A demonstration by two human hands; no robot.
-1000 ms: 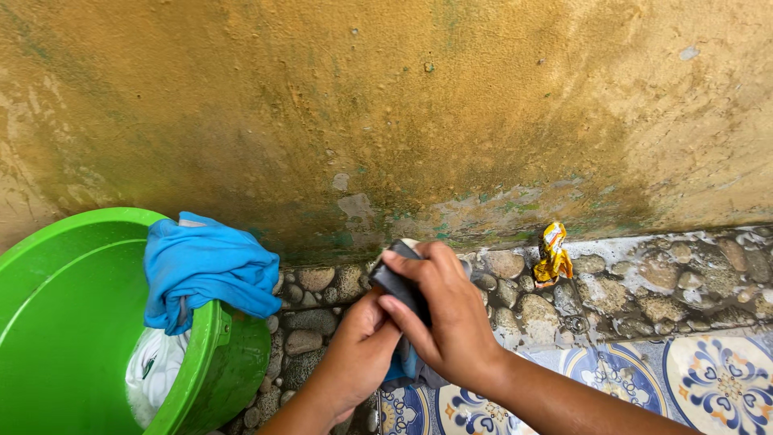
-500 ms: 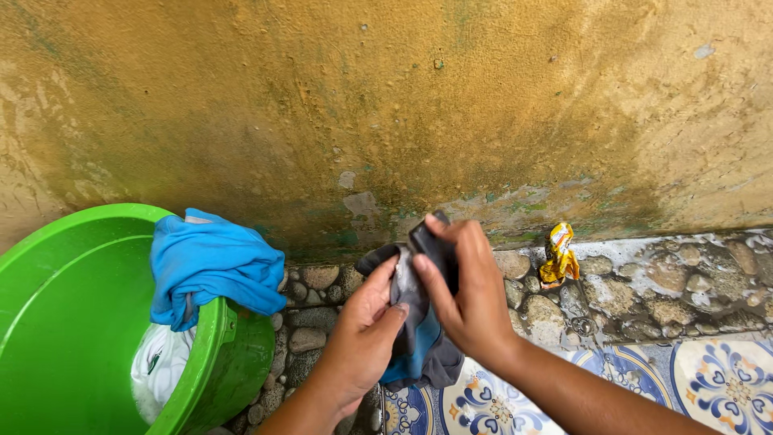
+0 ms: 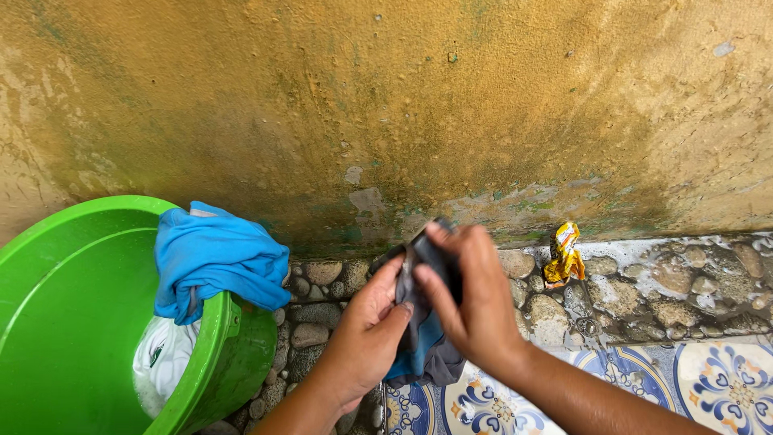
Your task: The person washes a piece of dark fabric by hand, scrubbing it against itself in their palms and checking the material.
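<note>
Both hands on a wet dark grey cloth with a blue patch [image 3: 423, 342], held above the pebble strip [image 3: 644, 294] at the wall base: left hand [image 3: 366, 334] has fingers curled shut on its left edge, right hand [image 3: 475, 302] pinches the top fold between thumb and fingers. Green plastic basin [image 3: 64, 322] sits left, blue garment [image 3: 217, 258] draped over its rim, white cloth [image 3: 157, 362] inside below it, probably in water, hard to tell. Crumpled yellow wrapper [image 3: 562, 254] lies on the pebbles right of the hands.
</note>
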